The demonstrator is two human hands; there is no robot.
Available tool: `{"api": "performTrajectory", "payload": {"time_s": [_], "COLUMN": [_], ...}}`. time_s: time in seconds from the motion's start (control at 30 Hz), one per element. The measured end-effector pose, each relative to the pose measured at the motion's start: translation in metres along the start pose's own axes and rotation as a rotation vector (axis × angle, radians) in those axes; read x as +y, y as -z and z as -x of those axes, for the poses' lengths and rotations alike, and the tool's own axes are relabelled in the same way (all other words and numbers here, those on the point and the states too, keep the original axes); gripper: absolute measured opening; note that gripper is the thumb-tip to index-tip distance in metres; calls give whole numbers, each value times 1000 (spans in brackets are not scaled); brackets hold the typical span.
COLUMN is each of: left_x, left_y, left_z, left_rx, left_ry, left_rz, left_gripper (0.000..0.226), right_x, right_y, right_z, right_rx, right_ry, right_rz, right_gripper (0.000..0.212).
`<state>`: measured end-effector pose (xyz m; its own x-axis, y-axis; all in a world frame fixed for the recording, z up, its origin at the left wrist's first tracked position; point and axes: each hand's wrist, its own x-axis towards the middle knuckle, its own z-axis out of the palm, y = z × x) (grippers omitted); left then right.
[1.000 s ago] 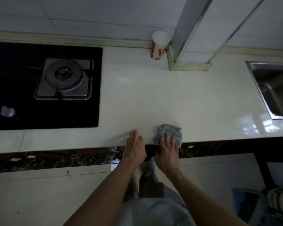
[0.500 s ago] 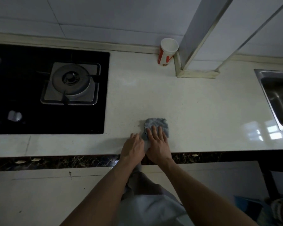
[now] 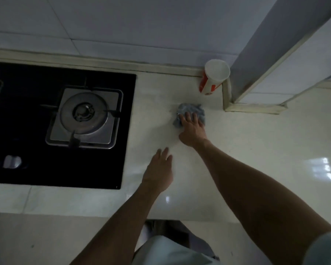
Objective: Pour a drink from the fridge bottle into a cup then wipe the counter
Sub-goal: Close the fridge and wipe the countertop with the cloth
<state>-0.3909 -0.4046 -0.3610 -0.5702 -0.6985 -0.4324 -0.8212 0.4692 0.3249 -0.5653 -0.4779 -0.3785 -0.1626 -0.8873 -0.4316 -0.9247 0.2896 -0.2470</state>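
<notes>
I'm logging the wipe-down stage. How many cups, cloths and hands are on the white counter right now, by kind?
Cup: 1
Cloth: 1
Hands: 2, left hand flat on the counter, right hand pressing the cloth
Total: 4

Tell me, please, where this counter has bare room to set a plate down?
The widest bare counter lies right of the right hand, in front of the pillar base. A narrower strip runs between the stove and the left hand. Crowded around the cloth and cup.
</notes>
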Motion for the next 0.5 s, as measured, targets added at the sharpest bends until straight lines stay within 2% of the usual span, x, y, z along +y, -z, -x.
{"api": "performTrajectory", "payload": {"time_s": [0.2, 0.5], "left_x": [-6, -4], "left_y": [1, 1], "left_z": [-28, -25], "left_rx": [-16, -133], "left_ry": [34, 31], "left_rz": [-84, -213], "left_gripper": [60, 68], "right_x": [-2, -12], "right_y": [29, 61], "right_z": [-76, -135], "right_rx": [59, 60], "right_ry": [34, -25], "right_rz": [-23, -56], "right_gripper": [84, 73]}}
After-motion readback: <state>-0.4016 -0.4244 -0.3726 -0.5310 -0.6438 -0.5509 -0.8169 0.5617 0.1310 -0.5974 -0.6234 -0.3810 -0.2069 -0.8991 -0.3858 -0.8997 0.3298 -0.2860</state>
